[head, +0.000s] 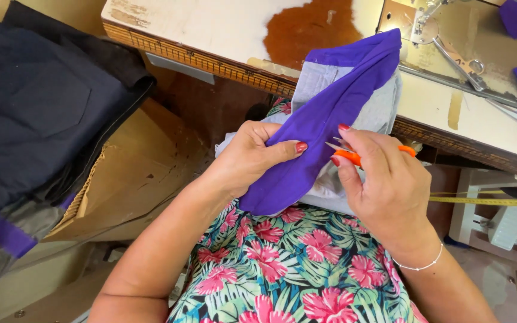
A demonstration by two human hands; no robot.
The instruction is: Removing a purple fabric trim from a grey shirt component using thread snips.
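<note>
My left hand (252,157) comes in from lower left, forearm angled up, fingers curled shut around the purple and grey fabric piece (324,113), thumb pressed flat on the purple band. My right hand (384,185) comes from lower right, wrist bent, fingers closed on orange thread snips (345,154), blades touching the purple edge between both thumbs. Fabric runs from my fingers up onto the table (210,27) edge.
</note>
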